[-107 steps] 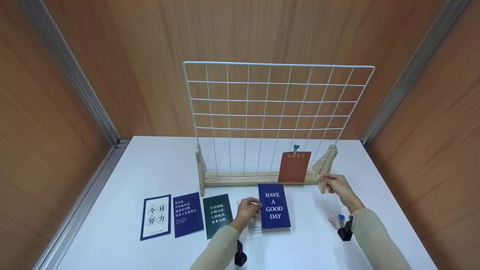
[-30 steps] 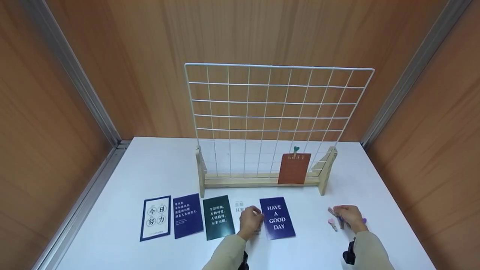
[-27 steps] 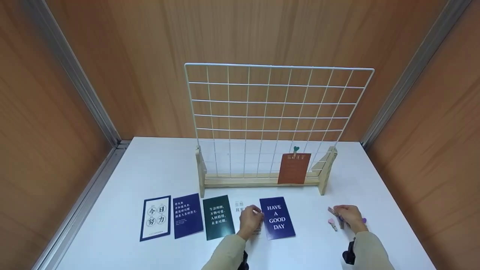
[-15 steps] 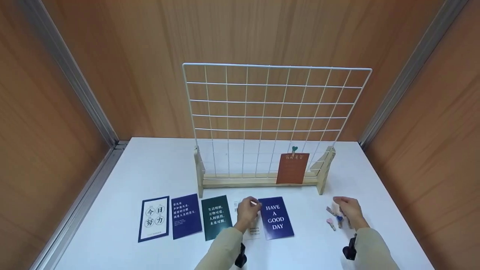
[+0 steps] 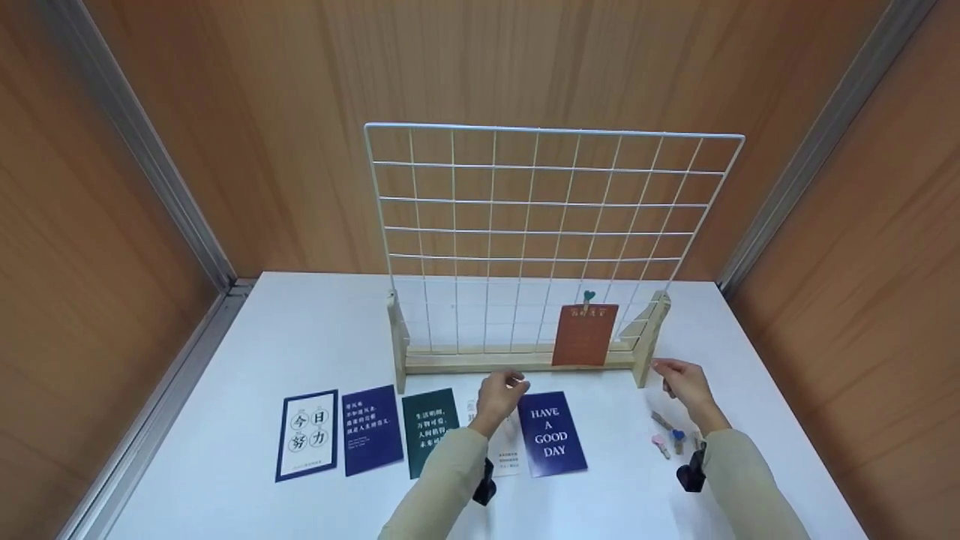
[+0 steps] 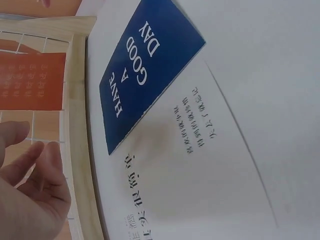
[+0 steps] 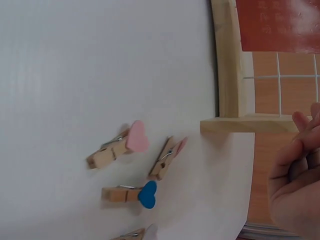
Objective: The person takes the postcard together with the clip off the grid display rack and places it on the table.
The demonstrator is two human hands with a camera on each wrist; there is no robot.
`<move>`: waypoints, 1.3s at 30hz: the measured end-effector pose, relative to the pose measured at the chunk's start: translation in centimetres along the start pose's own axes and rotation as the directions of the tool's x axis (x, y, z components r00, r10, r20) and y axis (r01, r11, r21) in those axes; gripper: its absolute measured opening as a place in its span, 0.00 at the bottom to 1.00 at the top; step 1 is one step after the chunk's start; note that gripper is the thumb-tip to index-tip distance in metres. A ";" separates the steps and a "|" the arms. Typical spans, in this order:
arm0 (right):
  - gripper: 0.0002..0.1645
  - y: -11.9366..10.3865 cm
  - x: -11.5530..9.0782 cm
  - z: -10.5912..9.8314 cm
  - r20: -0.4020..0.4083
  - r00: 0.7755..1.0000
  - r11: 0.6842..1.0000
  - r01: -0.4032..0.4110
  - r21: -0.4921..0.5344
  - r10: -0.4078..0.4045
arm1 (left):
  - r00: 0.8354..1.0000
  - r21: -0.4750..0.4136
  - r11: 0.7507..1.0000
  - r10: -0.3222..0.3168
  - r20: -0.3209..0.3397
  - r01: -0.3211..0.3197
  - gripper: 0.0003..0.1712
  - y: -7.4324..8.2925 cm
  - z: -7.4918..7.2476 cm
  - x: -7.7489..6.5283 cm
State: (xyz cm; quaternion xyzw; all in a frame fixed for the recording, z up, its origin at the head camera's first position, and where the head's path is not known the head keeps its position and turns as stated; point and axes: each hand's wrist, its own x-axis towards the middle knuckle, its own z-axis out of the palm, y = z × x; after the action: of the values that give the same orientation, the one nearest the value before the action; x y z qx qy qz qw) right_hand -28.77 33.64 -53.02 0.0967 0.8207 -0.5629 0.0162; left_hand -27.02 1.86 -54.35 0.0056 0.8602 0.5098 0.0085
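Observation:
My left hand (image 5: pixel 499 401) hovers over the top of a white card (image 5: pixel 504 450) beside the navy "HAVE A GOOD DAY" card (image 5: pixel 553 433). In the left wrist view its fingers are loosely bent, with nothing between them. My right hand (image 5: pixel 686 386) is near the right wooden foot of the white wire grid stand (image 5: pixel 555 259), its fingers loosely bent and no object showing in them. A red card (image 5: pixel 585 335) hangs low on the grid under a clothespin with a green heart (image 5: pixel 589 296). Small wooden clothespins, one with a blue heart (image 7: pixel 147 194) and one with a pink heart (image 7: pixel 136 136), lie below my right hand.
Left of the white card lie a dark green card (image 5: pixel 429 420), a purple-blue card (image 5: pixel 372 431) and a blue-bordered white card (image 5: pixel 307 435). Wooden walls (image 5: pixel 225 150) enclose the white table (image 5: pixel 322 322) at the back and sides.
The navy card, earlier lifted in my left hand, now lies on the table. My right hand went down to the clothespins, then rose toward the stand's foot. My left hand moved slightly away from me.

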 end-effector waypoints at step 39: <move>0.22 -7.0 1.5 4.8 0.041 0.989 0.983 0.137 0.126 -0.143 | 0.996 0.090 0.992 0.090 0.012 -0.090 0.16 3.3 1.1 2.3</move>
State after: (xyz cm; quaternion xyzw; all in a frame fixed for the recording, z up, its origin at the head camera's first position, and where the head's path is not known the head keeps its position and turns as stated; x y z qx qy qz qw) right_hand -31.87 26.93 -48.53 0.0253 0.7888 -0.6141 -0.0090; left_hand -29.33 4.43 -51.96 0.0469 0.8812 0.4703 -0.0112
